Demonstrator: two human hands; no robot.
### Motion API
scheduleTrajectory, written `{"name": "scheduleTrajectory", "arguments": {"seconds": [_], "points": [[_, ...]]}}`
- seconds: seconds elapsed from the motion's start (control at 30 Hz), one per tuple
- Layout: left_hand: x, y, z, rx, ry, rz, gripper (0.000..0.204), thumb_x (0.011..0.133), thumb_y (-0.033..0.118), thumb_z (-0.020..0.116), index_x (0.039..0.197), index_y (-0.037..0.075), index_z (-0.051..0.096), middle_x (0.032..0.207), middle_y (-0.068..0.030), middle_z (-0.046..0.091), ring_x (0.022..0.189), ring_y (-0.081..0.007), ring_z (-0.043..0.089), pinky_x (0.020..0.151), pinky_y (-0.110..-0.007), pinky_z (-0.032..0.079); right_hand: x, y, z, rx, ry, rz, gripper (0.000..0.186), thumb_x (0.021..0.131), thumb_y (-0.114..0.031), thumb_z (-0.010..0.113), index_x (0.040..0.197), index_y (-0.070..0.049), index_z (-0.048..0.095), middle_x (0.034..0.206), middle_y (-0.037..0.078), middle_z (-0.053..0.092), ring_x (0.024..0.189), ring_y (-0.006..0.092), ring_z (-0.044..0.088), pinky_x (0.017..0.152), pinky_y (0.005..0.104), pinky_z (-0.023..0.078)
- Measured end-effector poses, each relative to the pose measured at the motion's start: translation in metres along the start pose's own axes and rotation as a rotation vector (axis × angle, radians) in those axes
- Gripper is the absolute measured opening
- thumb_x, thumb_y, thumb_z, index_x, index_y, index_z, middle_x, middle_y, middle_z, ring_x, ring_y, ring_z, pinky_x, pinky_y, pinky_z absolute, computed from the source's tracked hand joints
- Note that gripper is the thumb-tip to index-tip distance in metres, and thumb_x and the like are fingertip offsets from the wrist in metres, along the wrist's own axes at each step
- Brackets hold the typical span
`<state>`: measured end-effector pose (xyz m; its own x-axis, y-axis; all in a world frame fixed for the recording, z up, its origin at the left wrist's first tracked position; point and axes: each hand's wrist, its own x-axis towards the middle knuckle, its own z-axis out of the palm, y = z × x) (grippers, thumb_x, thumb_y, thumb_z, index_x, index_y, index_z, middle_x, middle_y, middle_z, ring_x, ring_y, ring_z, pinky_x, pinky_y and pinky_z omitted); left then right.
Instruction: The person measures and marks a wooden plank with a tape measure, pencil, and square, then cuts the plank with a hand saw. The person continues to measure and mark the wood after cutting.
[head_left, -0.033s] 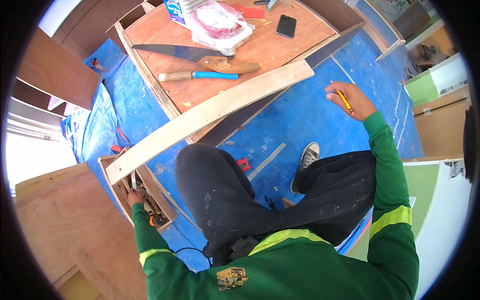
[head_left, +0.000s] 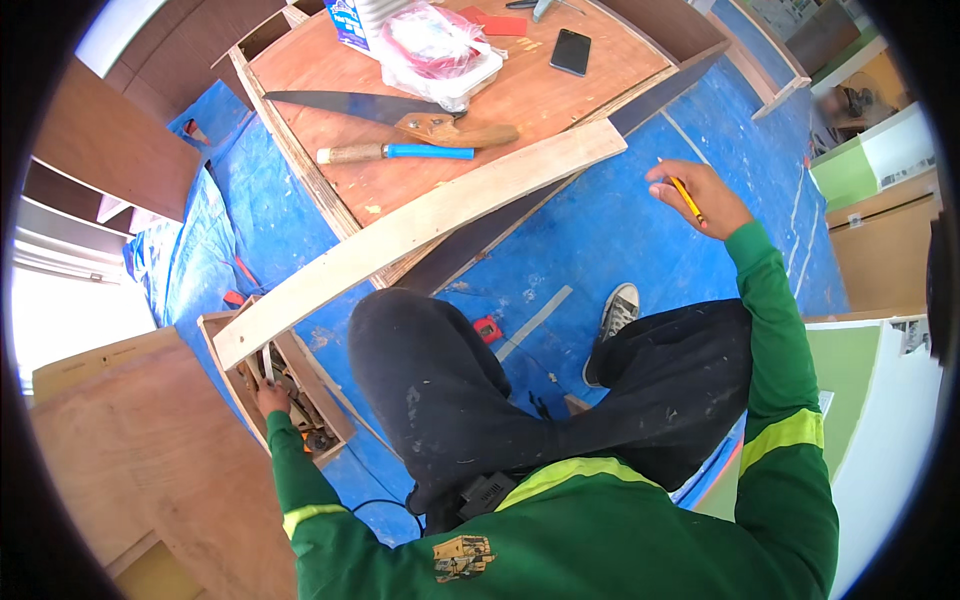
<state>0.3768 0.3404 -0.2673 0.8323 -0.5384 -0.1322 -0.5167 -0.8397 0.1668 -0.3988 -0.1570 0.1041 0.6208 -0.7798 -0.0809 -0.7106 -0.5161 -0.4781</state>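
My right hand (head_left: 703,200) is raised over the blue floor sheet, right of the plank, with a yellow pencil (head_left: 687,201) between its curled fingers. Down at the left, my left hand (head_left: 271,398) reaches into a wooden toolbox (head_left: 323,400) of jumbled tools. Its fingers look closed at a pale, narrow piece (head_left: 267,363), too small to name. A long, light wooden plank (head_left: 420,230) slants from above the toolbox up across the worktable's near edge. Behind it on the table lie a handsaw (head_left: 440,122) with a wooden handle and a chisel-like tool (head_left: 400,152) with a blue sleeve.
The worktable (head_left: 330,190) also bears a black phone (head_left: 571,52), a plastic-wrapped tub (head_left: 440,60) and red sandpaper-like sheets (head_left: 500,25). A red tape measure (head_left: 487,329) lies on the blue sheet (head_left: 520,260) between my legs. Plywood panels (head_left: 130,450) stand at left, cabinets around.
My right hand with the pencil has shifted very slightly to the left and up. My left hand stays in the toolbox, and the plank and tools lie as before.
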Motion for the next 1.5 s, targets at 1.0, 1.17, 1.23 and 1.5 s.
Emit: {"name": "scheduleTrajectory", "arguments": {"seconds": [1.0, 1.17, 1.23, 1.5], "points": [[-0.176, 0.511, -0.344, -0.213, 0.302, 1.232, 0.016, 0.102, 0.015, 0.071, 0.113, 0.005, 0.076, 0.099, -0.0144, 0.076, 0.089, -0.0401, 0.063, 0.081, -0.049, 0.053, -0.002, -0.116, -0.007, 0.299, 0.036, -0.326, 0.064, 0.106, -0.042, 0.075, 0.158, -0.009, 0.056, 0.107, 0.018, 0.075, 0.1, 0.0319, 0.075, 0.087, 0.0423, 0.058], [-0.162, 0.628, -0.324, -0.221, 0.023, 1.492, 0.02, 0.103, 0.02, 0.071, 0.117, 0.007, 0.077, 0.1, -0.0164, 0.076, 0.098, -0.0397, 0.068, 0.086, -0.051, 0.055, -0.002, -0.075, 0.006, 0.159, 0.108, -0.226, 0.039, 0.109, -0.042, 0.07, 0.128, -0.008, 0.076, 0.099, 0.019, 0.08, 0.096, 0.0355, 0.079, 0.085, 0.0446, 0.059], [-0.169, 0.653, -0.315, -0.234, -0.073, 1.484, 0.021, 0.104, 0.02, 0.071, 0.119, 0.007, 0.077, 0.1, -0.0165, 0.076, 0.1, -0.0398, 0.069, 0.088, -0.05, 0.055, -0.01, -0.067, 0.004, 0.421, 0.207, -0.178, 0.032, 0.11, -0.036, 0.069, 0.111, -0.004, 0.075, 0.086, 0.013, 0.07, 0.081, 0.0259, 0.067, 0.075, 0.0426, 0.053], [-0.161, 0.651, -0.253, -0.556, -0.137, 1.325, 0.059, 0.104, 0.032, 0.077, 0.157, 0.012, 0.058, 0.135, -0.0187, 0.063, 0.114, -0.0333, 0.071, 0.099, -0.046, 0.055, -0.01, -0.011, -0.014, 0.389, 0.312, 0.033, 0.035, 0.109, -0.034, 0.07, 0.109, 0.001, 0.073, 0.078, 0.013, 0.066, 0.071, 0.0199, 0.055, 0.07, 0.0398, 0.05]]}}
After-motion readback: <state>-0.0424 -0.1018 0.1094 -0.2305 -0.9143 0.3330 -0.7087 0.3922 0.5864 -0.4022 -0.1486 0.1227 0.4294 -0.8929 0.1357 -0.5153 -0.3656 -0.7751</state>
